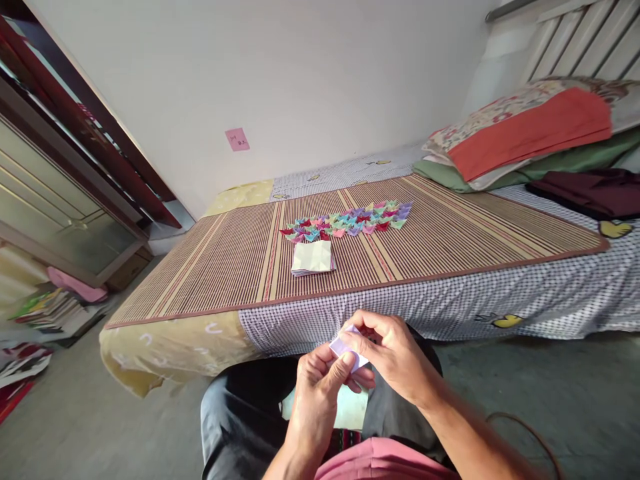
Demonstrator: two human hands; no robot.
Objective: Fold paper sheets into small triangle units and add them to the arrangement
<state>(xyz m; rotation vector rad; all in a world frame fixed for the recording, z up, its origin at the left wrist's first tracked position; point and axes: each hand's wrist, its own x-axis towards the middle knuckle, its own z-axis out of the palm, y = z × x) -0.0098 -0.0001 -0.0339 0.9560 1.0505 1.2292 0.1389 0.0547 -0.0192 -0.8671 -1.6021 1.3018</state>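
Note:
A small piece of lavender folded paper (pixel 358 361) is pinched between both hands above my lap. My left hand (pixel 323 373) grips its lower left side, thumb on top. With thumb and fingers closed, my right hand (pixel 387 350) holds its upper right edge. Beyond the hands, on the bed, lies a stack of creased paper sheets (pixel 313 256), pale yellow on top. Just behind the stack, rows of small folded paper pieces (pixel 350 221) in many colours stand close together.
A striped bamboo mat (pixel 225 267) covers much of the bed, over a checked sheet (pixel 450 300). Pillows with a red cloth (pixel 535 137) and dark folded fabric (pixel 590 190) lie at the right. Books (pixel 47 310) are piled at the left. A pink note (pixel 237 139) is on the wall.

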